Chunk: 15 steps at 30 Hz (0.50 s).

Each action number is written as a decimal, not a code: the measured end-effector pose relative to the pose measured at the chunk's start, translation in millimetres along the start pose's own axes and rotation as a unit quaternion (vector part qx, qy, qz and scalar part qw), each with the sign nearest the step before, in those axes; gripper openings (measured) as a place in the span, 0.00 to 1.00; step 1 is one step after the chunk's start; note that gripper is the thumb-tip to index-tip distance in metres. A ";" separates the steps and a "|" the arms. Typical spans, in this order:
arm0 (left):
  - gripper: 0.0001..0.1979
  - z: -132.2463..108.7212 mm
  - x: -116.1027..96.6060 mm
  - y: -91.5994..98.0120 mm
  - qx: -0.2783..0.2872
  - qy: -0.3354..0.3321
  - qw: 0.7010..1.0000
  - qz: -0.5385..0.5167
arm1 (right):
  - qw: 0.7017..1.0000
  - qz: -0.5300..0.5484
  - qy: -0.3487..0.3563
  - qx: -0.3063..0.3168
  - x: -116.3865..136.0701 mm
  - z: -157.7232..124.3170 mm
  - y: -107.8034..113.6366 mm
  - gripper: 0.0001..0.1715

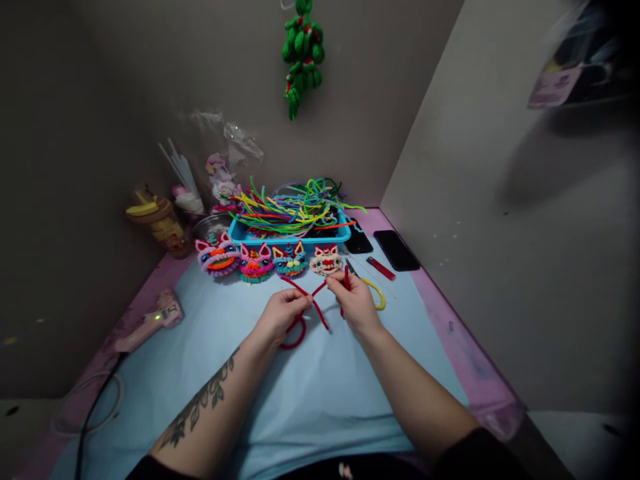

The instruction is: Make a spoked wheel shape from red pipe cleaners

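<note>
My left hand is closed in a pinch on red pipe cleaners that cross at its fingertips. A looped red length hangs under that hand. My right hand pinches the end of a red strand stretching from the left fingertips. Another red piece stands up between the right hand's fingers; its lower part is partly hidden. Beside the right hand lie scissors with a yellow handle, partly covered by it. Just beyond both hands, several pipe-cleaner lion heads sit in a row.
A blue tray heaped with colourful pipe cleaners stands at the back. Two phones and a red lighter lie to the right. At left are a pink glue gun, its dark cable and a cup. Walls enclose the table.
</note>
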<state>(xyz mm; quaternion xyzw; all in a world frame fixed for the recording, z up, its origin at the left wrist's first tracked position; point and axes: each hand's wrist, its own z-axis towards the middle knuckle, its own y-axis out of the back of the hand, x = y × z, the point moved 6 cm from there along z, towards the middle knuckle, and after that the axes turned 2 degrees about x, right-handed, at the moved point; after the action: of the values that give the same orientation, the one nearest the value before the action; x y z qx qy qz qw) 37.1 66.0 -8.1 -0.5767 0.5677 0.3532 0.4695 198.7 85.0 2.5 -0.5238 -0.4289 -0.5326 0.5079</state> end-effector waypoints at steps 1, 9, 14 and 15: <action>0.13 -0.4 -0.5 -0.7 0.000 0.001 1.000 -0.007 | 1.000 0.002 0.002 -0.007 0.8 -0.7 -0.1 0.17; 0.13 -0.2 4.2 -3.3 -0.010 0.033 0.999 -0.042 | 1.000 0.003 0.004 -0.026 -0.2 -1.1 -1.0 0.18; 0.11 -0.7 2.6 -6.8 0.015 0.025 0.999 -0.046 | 0.999 -0.004 -0.027 -0.030 -3.3 -1.4 -0.9 0.19; 0.11 -0.9 1.9 -7.2 0.020 0.022 0.998 -0.047 | 0.999 -0.006 -0.032 -0.029 -4.0 -1.5 -1.1 0.19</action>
<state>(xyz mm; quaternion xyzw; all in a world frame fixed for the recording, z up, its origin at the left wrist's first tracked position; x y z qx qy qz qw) 44.3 63.9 -8.6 -0.6012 0.5571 0.3062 0.4842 197.2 84.0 -1.5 -0.5526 -0.4329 -0.5306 0.4751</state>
